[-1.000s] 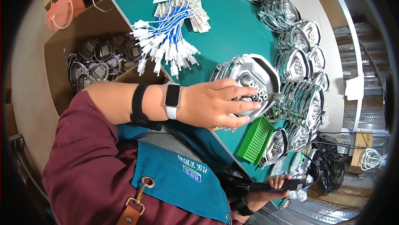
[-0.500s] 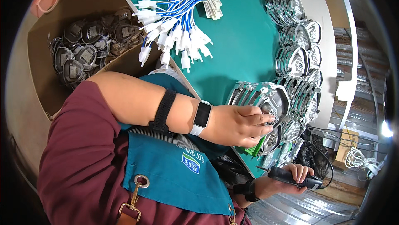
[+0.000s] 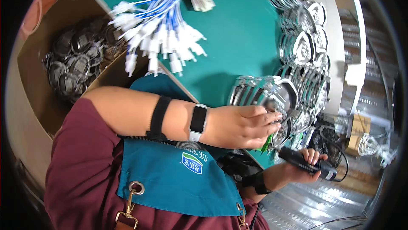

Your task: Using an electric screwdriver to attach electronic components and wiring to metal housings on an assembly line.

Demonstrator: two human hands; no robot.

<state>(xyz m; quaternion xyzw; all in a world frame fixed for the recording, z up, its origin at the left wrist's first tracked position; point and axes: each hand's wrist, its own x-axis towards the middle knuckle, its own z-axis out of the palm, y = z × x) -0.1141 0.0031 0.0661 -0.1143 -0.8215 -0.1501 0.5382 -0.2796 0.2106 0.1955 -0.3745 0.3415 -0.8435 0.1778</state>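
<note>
My left hand [image 3: 250, 126] is closed with its fingers bunched on a shiny silver housing [image 3: 281, 134] near the table's front edge. Its thumb and part of the housing are hidden. A green part [image 3: 267, 144] shows under the fingers. In my right hand [image 3: 304, 166] is a black electric screwdriver [image 3: 293, 158], its fingers wrapped round the body. The tool's tip points up and left, close beneath the left fingertips; whether it touches the housing I cannot tell. Right behind the left hand stands a row of similar silver housings [image 3: 250, 89].
More stacked silver housings [image 3: 297, 49] line the green table's [image 3: 229, 30] right side. White connectors on blue-and-white wires [image 3: 159, 30] lie at its left edge. A cardboard box [image 3: 32, 66] at left holds several housings. A black cable trails from the screwdriver; black plastic [image 3: 327, 145] lies beyond it.
My right hand has raised the screwdriver slightly, its tip nearer the left fingers. The left hand stays at the housing. The view has shifted, and the wires and box appear further left.
</note>
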